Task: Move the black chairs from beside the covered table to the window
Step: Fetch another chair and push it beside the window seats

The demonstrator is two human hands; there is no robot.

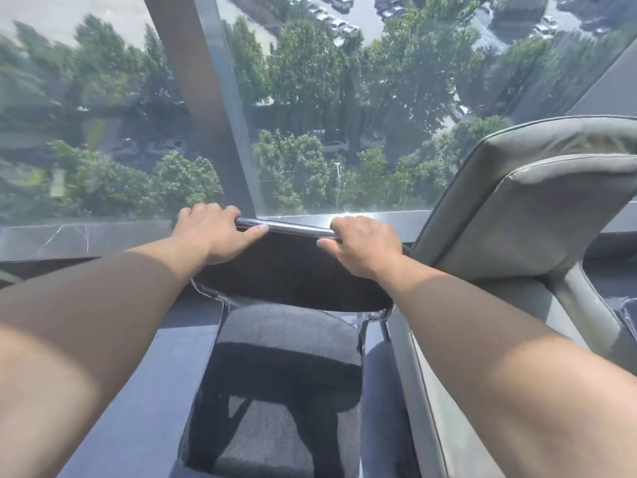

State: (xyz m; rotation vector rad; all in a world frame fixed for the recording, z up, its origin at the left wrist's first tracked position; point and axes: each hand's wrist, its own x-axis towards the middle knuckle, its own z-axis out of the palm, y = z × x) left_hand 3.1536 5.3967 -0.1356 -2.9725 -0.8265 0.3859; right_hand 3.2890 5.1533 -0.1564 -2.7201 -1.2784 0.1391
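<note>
Clearly, both hands are closed on the shiny metal bar that forms the top edge of the black chair. The left hand takes the left end of the bar: its fingers are curled over the far side, and the thumb lies along the near side, pointing to the right. The right hand takes the right end in the same way, fingers wrapped over the top and the thumb pressed under the bar, pointing to the left. A bare piece of the bar shows between the two hands. Both arms are stretched forward, partly in sunlight and partly in shadow.

The chair stands directly in front of the person, with its dark back turned to the window and its black fabric seat on the near side. The back is close to the low ledge under the glass; I cannot tell if it touches it. Whether the chair legs rest on the grey floor I cannot tell either.

Just beside the chair, on the right, stands a grey padded armchair. A brown window post rises on the far side of the left hand. Through the glass, green trees and parked cars are seen far below.
</note>
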